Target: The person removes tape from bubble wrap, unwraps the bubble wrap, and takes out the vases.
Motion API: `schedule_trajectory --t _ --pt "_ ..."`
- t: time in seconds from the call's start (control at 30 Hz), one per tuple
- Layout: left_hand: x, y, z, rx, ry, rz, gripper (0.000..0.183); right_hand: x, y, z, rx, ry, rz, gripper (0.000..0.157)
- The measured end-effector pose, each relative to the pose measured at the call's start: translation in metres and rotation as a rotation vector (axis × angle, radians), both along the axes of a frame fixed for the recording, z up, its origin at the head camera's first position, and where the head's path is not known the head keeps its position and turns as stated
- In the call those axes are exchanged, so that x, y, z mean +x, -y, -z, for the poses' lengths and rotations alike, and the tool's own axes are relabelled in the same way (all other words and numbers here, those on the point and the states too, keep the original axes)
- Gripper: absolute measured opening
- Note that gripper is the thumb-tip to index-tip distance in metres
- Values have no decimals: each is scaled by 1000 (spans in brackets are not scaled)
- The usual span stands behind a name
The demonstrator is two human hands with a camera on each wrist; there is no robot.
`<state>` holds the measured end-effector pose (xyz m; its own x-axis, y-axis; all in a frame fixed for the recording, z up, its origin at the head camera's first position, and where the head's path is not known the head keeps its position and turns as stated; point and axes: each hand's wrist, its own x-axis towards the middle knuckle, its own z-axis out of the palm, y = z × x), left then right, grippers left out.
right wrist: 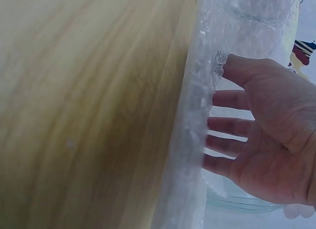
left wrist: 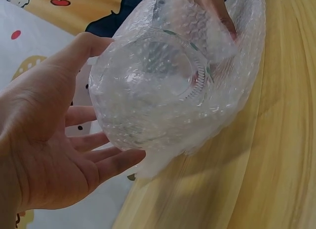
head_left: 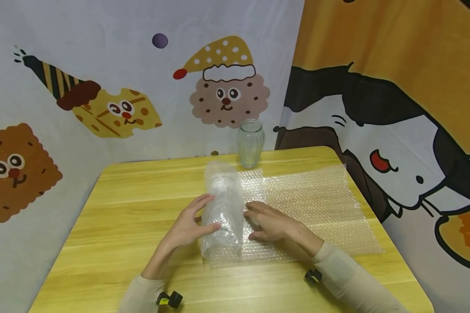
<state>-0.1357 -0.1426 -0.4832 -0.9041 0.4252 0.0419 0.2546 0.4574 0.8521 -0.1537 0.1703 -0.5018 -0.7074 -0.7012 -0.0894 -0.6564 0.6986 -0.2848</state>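
Note:
A clear glass jar rolled in bubble wrap lies at the left end of a flat bubble wrap sheet. Through the plastic in the left wrist view, the jar's round end shows. My left hand is at the left side of the roll, thumb and fingers spread, fingertips right at the wrap. To the right of the roll, my right hand rests on the sheet with fingers extended. In the right wrist view, those fingertips touch the wrap.
A second glass jar, unwrapped, stands upright at the back edge of the wooden table, just behind the roll. The sheet reaches toward the table's right edge. A cartoon-printed cloth hangs behind.

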Motion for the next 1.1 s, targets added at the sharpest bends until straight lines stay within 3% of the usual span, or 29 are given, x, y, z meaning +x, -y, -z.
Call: schedule_trajectory --t 0.17,0.47,0.7,0.83,1.1 --pt "1 8 2 35 5 4 88 0 0 0 3 8 2 79" --pt "6 32 6 147 147 27 81 0 2 -1 4 34 11 80" --pt "6 38 9 154 175 27 78 0 1 -2 -15 35 8 78" --pt "6 38 6 98 120 30 79 0 1 0 -14 37 2 79" --pt "5 29 -13 20 -74 26 86 -1 -1 0 2 28 -3 75"
